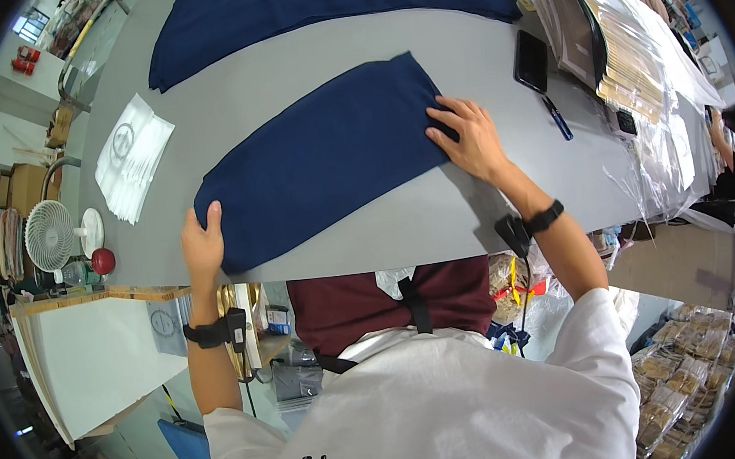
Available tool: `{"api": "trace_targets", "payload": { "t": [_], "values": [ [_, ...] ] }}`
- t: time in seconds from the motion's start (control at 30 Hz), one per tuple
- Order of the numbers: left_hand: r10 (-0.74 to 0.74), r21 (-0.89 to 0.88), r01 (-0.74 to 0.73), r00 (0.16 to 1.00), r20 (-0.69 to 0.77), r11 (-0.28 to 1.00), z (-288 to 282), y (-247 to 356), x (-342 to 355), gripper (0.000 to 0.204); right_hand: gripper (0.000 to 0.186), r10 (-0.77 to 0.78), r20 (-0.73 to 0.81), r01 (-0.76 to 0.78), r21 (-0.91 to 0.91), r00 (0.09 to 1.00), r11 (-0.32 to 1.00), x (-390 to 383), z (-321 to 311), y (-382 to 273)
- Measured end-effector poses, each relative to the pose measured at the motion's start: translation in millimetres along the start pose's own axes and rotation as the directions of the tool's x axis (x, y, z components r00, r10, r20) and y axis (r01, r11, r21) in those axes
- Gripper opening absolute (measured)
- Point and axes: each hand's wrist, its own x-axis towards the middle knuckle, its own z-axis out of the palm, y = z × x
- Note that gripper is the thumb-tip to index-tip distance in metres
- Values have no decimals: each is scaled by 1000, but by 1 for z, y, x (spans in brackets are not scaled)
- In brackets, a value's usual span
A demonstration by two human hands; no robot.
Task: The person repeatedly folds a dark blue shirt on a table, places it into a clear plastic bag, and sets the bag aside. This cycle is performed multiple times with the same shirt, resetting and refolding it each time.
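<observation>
Right grip touches navy cloth, long axis rising rightward.

My left hand sat nearer me, thumb forward; my right hand lay farther out, palm down, fingers spread, its forearm slanting inward.

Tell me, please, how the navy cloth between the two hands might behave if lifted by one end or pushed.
The navy cloth would probably droop when lifted, since it lies flat with soft, curving edges. It seems fairly light for its spread, as it looks thin. Pushed, it may slide or wrinkle, because the grey table looks smooth.
</observation>
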Motion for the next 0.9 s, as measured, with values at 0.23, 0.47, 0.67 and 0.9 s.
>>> {"api": "trace_targets", "payload": {
  "t": [0.23,0.47,0.67,0.9],
  "values": [
    [82,-538,32,979,186,842,51,104,15,60,70,348,3,-347,-61,938,936,-19,-16,-16],
    [129,-499,147,870,476,854,101,150,-4,41,53,386,140,-369,-130,912,920,-13,-12,-15],
    [159,-372,-64,960,231,926,93,125,-15,40,33,490,114,-479,485,864,731,23,-21,-40],
    [-49,-642,236,954,296,730,89,104,-13,65,33,-249,81,186,460,965,868,52,9,-154]
  ]
}}
